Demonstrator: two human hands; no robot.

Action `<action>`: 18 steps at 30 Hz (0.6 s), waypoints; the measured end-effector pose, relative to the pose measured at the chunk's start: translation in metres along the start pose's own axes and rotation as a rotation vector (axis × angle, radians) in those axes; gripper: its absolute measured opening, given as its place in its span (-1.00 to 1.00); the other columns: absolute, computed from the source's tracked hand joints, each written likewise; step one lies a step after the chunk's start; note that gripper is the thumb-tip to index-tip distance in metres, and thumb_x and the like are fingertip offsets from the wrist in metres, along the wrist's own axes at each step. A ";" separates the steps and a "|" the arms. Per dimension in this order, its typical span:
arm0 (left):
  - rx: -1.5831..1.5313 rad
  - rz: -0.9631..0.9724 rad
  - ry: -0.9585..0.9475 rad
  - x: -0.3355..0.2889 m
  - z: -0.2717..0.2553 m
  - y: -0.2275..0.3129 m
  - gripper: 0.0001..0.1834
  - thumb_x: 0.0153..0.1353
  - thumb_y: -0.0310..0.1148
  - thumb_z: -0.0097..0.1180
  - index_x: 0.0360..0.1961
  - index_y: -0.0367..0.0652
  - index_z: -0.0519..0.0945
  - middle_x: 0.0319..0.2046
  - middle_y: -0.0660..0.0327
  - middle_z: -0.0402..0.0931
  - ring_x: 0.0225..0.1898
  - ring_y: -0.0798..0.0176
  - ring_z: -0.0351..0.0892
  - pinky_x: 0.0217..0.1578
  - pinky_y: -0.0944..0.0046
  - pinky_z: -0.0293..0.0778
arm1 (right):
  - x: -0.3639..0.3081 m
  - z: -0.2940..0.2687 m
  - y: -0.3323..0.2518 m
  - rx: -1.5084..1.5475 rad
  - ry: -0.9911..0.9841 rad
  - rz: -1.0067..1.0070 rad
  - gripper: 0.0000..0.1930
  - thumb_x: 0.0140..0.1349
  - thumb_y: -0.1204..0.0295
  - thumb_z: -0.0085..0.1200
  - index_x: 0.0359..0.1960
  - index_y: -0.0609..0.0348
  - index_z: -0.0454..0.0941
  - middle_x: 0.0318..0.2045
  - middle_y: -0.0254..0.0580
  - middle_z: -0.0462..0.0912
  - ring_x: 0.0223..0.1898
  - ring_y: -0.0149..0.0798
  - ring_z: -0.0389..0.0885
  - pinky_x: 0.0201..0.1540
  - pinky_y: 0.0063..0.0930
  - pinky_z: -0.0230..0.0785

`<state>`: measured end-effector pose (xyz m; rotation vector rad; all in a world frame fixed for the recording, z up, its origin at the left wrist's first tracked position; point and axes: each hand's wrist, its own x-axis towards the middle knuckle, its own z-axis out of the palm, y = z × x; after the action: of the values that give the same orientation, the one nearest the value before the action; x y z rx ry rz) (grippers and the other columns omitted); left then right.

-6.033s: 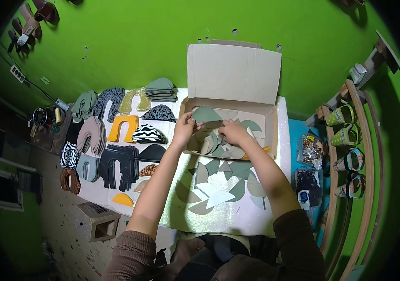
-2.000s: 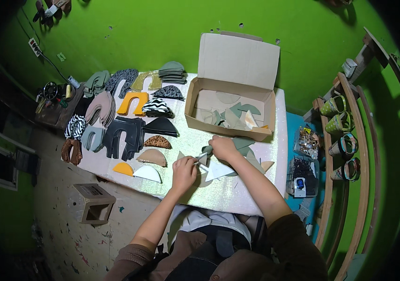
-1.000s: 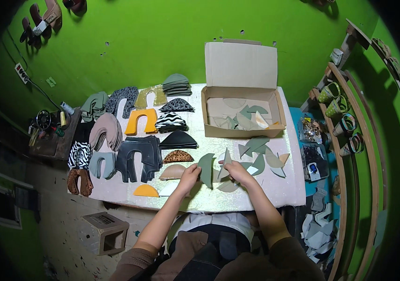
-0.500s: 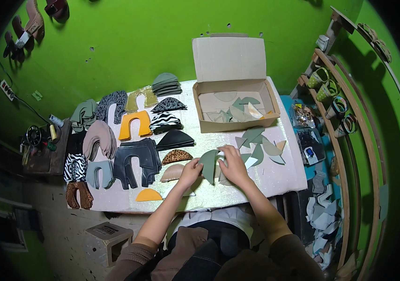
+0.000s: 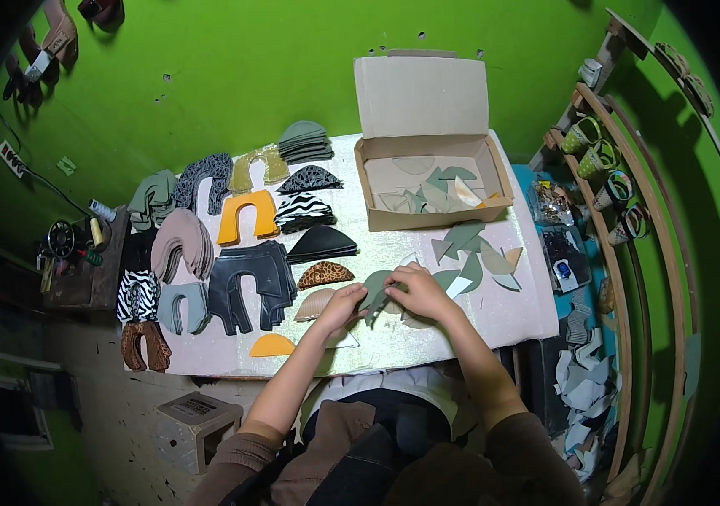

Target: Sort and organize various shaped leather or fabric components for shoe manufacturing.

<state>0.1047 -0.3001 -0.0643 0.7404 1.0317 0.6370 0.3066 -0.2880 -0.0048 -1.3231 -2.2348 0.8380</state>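
Near the table's front edge, my left hand [image 5: 342, 309] pinches the left side of a green half-moon cut piece [image 5: 374, 287], fabric or leather. My right hand [image 5: 418, 293] has its fingers closed on the piece's right edge. The piece is tilted and bent between both hands. Beside my left hand lie a tan ribbed half-moon piece [image 5: 315, 304], a leopard-print one [image 5: 325, 274] and an orange one [image 5: 272, 345]. To the right of my right hand, loose green pieces [image 5: 471, 268] overlap one another. Under my right hand, pieces are partly hidden.
An open cardboard box [image 5: 436, 221] with green and pale scraps stands at the back right. Stacks of arch-shaped pieces, such as black ones [image 5: 279, 282] and orange ones [image 5: 247, 207], cover the table's left. Wooden racks [image 5: 621, 278] rise at right; a stool [image 5: 197, 417] sits below left.
The green piece has gone from nearly upright and flat to tilted and bent. My right hand has moved in from beside it to close on its right edge.
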 end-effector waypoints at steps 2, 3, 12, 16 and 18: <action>-0.055 -0.024 0.013 -0.004 -0.001 0.002 -0.74 0.32 -0.29 -0.14 -0.07 -0.18 0.45 -0.31 0.31 0.49 -0.35 0.50 0.46 -0.34 0.49 0.40 | 0.001 -0.006 0.000 0.159 -0.028 0.046 -0.81 0.08 0.36 0.09 -0.27 0.10 0.57 -0.39 -0.17 0.60 -0.25 -0.10 0.45 -0.14 -0.35 0.31; -0.086 -0.024 -0.015 -0.006 0.001 0.005 -0.73 0.32 -0.31 -0.15 -0.06 -0.20 0.44 -0.29 0.28 0.49 -0.33 0.47 0.48 -0.31 0.46 0.42 | 0.002 -0.008 0.002 0.159 -0.031 0.046 -0.81 0.08 0.36 0.09 -0.27 0.10 0.57 -0.39 -0.17 0.60 -0.25 -0.10 0.45 -0.14 -0.35 0.31; -0.170 -0.038 -0.129 -0.012 0.005 0.016 -0.72 0.34 -0.38 -0.23 -0.04 -0.34 0.37 -0.24 0.11 0.48 -0.27 0.31 0.52 -0.30 0.38 0.47 | 0.014 0.002 0.013 0.119 -0.051 0.094 -0.80 0.11 0.36 0.03 -0.26 0.15 0.57 -0.35 -0.06 0.60 -0.20 -0.03 0.49 -0.09 -0.26 0.30; -0.186 -0.029 -0.102 -0.013 0.006 0.017 -0.71 0.34 -0.34 -0.22 -0.06 -0.34 0.39 -0.26 0.12 0.50 -0.28 0.32 0.55 -0.33 0.42 0.47 | 0.015 0.002 0.012 0.128 -0.069 0.149 -0.80 0.12 0.37 0.03 -0.26 0.16 0.56 -0.35 0.01 0.60 -0.23 0.01 0.52 -0.12 -0.24 0.32; -0.208 -0.038 -0.105 -0.014 0.008 0.019 -0.70 0.33 -0.32 -0.20 -0.06 -0.33 0.40 -0.26 0.13 0.50 -0.28 0.33 0.54 -0.32 0.42 0.47 | 0.015 0.001 0.010 0.135 -0.075 0.175 -0.79 0.12 0.37 0.02 -0.26 0.18 0.55 -0.37 0.06 0.59 -0.25 0.04 0.53 -0.14 -0.22 0.33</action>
<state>0.1046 -0.3009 -0.0393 0.5650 0.8662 0.6546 0.3052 -0.2715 -0.0119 -1.4589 -2.0980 1.0977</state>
